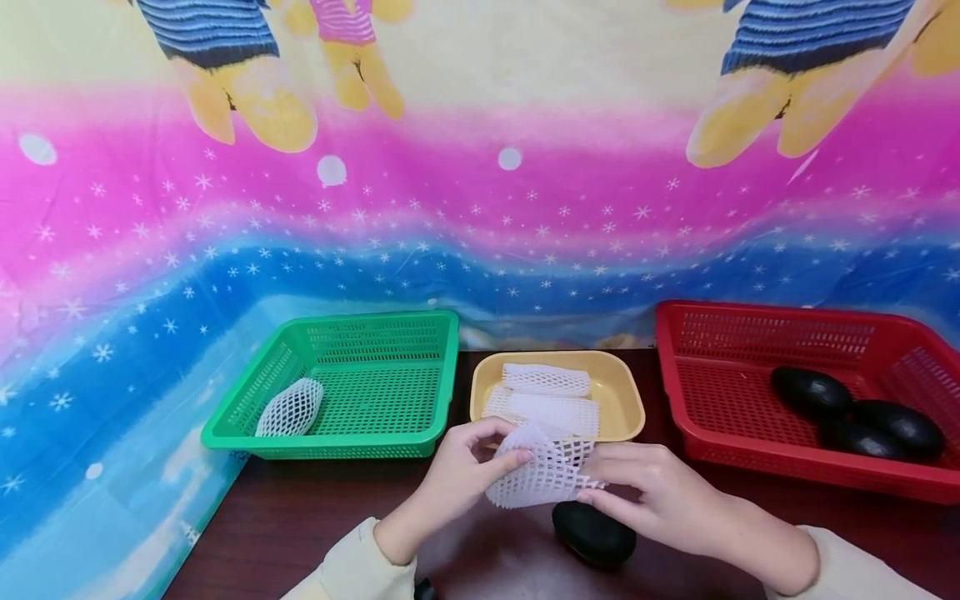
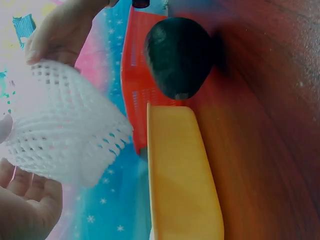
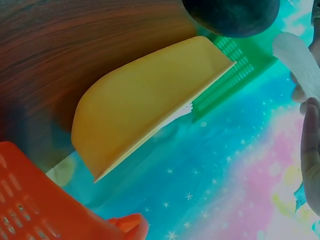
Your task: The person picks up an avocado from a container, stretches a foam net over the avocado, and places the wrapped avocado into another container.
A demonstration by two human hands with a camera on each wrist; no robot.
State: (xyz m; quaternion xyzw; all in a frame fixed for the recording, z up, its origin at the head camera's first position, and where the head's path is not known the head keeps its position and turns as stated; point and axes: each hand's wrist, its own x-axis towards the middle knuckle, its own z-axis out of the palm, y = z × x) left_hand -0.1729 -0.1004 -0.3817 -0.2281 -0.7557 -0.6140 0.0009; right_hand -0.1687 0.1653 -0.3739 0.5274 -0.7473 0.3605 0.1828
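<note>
Between both hands, above the table, is a white foam fruit net [image 1: 536, 471], spread wide in the left wrist view. My left hand [image 1: 468, 467] pinches its left side with thumb and fingers. On the opposite side, my right hand [image 1: 663, 500] pinches the net's edge. A dark avocado [image 1: 594, 533] lies on the table just below the net, near the right fingers. The net [image 3: 295, 57] appears only as a narrow strip at the right border of the right wrist view.
Behind the hands stands a yellow tray [image 1: 633, 404] with more foam nets [image 1: 546, 380]. At left, a green basket [image 1: 442, 400] holds a netted fruit [image 1: 291, 408]. The red basket [image 1: 675, 392] at right contains 3 dark avocados [image 1: 812, 392]. A printed cloth [image 1: 480, 208] hangs behind.
</note>
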